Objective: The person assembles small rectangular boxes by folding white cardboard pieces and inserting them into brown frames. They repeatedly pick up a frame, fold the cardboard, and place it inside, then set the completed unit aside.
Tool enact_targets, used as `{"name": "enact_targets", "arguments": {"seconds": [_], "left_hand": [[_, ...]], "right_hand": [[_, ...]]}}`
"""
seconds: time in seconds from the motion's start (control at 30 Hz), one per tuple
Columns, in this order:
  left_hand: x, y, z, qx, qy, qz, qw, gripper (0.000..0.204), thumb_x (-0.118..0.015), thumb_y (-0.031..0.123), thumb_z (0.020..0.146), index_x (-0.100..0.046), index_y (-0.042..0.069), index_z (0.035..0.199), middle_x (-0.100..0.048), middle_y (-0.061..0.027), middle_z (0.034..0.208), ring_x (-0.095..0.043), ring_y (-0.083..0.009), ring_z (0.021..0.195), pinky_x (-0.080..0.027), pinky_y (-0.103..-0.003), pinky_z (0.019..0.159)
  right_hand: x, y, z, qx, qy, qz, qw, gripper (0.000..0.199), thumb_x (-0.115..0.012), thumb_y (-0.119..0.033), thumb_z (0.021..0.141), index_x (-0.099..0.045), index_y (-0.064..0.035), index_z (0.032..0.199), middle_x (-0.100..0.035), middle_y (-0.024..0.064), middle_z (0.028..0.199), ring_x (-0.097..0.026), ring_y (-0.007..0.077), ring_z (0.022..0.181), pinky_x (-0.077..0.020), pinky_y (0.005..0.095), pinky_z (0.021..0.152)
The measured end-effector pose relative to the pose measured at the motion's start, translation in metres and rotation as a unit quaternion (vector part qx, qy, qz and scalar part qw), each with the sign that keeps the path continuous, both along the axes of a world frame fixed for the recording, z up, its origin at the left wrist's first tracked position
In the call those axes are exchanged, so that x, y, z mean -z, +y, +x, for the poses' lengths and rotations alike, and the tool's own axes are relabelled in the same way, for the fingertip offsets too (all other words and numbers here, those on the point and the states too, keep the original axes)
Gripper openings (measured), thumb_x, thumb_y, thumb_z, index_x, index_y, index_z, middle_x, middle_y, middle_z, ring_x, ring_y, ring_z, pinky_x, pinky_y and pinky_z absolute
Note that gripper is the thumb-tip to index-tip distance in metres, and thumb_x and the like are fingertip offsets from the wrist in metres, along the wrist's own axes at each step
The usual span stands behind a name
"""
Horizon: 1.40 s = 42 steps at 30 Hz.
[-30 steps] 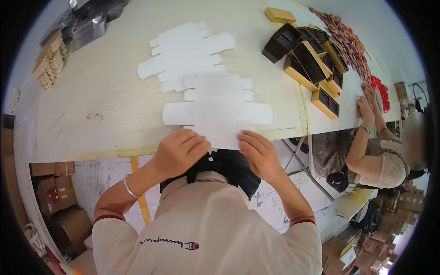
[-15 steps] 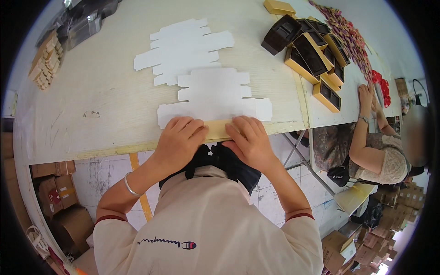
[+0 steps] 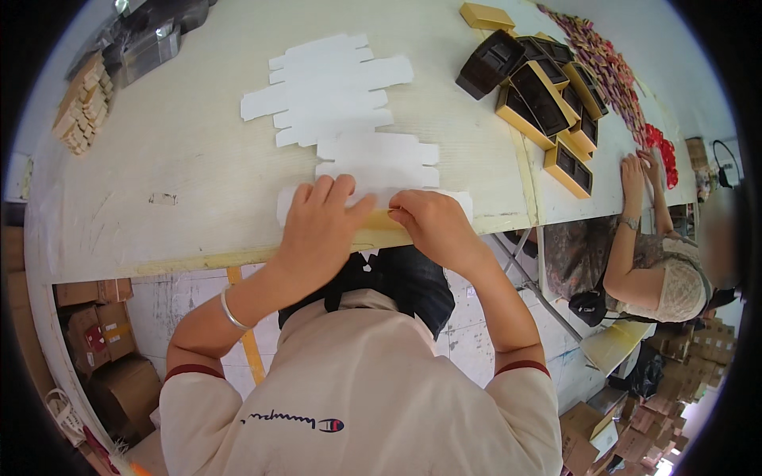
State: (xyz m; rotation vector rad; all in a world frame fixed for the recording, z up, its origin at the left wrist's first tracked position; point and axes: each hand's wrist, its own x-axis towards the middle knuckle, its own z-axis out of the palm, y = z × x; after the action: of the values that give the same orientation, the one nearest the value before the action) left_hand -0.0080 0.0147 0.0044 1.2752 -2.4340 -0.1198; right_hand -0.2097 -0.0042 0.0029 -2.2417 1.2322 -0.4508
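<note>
A white die-cut box blank (image 3: 373,163) with notched flaps lies at the table's near edge. Its near strip is folded up and shows a gold face. My left hand (image 3: 321,226) rests over the blank's left part, fingers stretched forward and the thumb apart. At the fold's right part, my right hand (image 3: 435,226) is closed, thumb and forefinger pinching the gold strip. My hands cover part of the blank's near panel. Just beyond it lie more flat white blanks (image 3: 329,91), overlapping so that I cannot tell how many.
At the far right stand several gold boxes (image 3: 569,170) with black trays (image 3: 492,59). Beyond them spread small wrapped pieces (image 3: 591,59) and red ones (image 3: 660,155). A co-worker's hands (image 3: 635,178) are at the right edge. Clear plastic (image 3: 151,51) and stacked gold pieces (image 3: 83,107) sit far left.
My left hand has moved forward onto the blank and its fingers have spread. My right hand has turned inward into a pinch. The gold strip stands more folded over.
</note>
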Motion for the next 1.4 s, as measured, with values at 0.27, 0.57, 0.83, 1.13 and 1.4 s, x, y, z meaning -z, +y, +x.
{"name": "enact_targets", "arguments": {"seconds": [0.27, 0.57, 0.83, 1.13, 1.4], "left_hand": [[-0.019, 0.02, 0.014, 0.074, 0.142, 0.173, 0.972, 0.016, -0.062, 0.002, 0.077, -0.061, 0.002, 0.093, -0.051, -0.0099, 0.095, -0.056, -0.0295, 0.087, -0.048, -0.041, 0.073], [-0.001, -0.048, 0.031, 0.175, 0.107, 0.183, 0.961, 0.014, -0.054, -0.006, 0.081, -0.06, 0.003, 0.091, -0.054, -0.0077, 0.1, -0.053, -0.0275, 0.096, -0.047, -0.037, 0.08], [0.001, -0.079, 0.006, 0.214, 0.043, 0.209, 0.953, 0.021, -0.054, -0.009, 0.071, -0.058, 0.005, 0.085, -0.059, -0.0019, 0.094, -0.051, -0.0247, 0.088, -0.046, -0.034, 0.078], [0.009, -0.077, 0.011, 0.228, 0.069, 0.193, 0.952, 0.019, -0.053, -0.009, 0.071, -0.061, 0.005, 0.081, -0.062, -0.0011, 0.092, -0.051, -0.0246, 0.091, -0.047, -0.034, 0.078], [-0.017, -0.045, 0.021, 0.246, 0.057, 0.167, 0.953, 0.026, -0.074, 0.019, 0.072, -0.065, 0.003, 0.09, -0.06, -0.0073, 0.105, -0.05, -0.0294, 0.108, -0.047, -0.037, 0.089]], "right_hand": [[-0.013, 0.024, -0.039, -0.016, -0.239, 0.097, 0.966, 0.049, -0.056, 0.011, 0.076, -0.057, -0.0032, 0.123, -0.055, 0.0172, 0.124, -0.054, 0.0292, 0.113, -0.0441, 0.0354, 0.094], [0.034, 0.059, -0.034, -0.098, 0.054, -0.251, 0.961, 0.05, -0.068, -0.008, 0.07, -0.06, -0.0063, 0.12, -0.053, 0.0119, 0.13, -0.047, 0.0301, 0.125, -0.0349, 0.047, 0.106], [0.022, 0.008, 0.027, 0.014, -0.089, -0.265, 0.96, 0.018, -0.072, -0.012, 0.072, -0.059, -0.0054, 0.082, -0.052, 0.0087, 0.091, -0.051, 0.0261, 0.083, -0.0415, 0.0382, 0.075], [0.03, 0.029, 0.012, -0.073, -0.042, -0.283, 0.955, 0.029, -0.069, -0.013, 0.074, -0.06, -0.0031, 0.099, -0.053, 0.009, 0.101, -0.053, 0.0259, 0.097, -0.0434, 0.0374, 0.084], [0.029, 0.03, 0.017, -0.071, -0.047, -0.275, 0.958, 0.025, -0.067, -0.012, 0.074, -0.06, -0.0017, 0.095, -0.053, 0.008, 0.095, -0.053, 0.024, 0.089, -0.0441, 0.0355, 0.078]]}}
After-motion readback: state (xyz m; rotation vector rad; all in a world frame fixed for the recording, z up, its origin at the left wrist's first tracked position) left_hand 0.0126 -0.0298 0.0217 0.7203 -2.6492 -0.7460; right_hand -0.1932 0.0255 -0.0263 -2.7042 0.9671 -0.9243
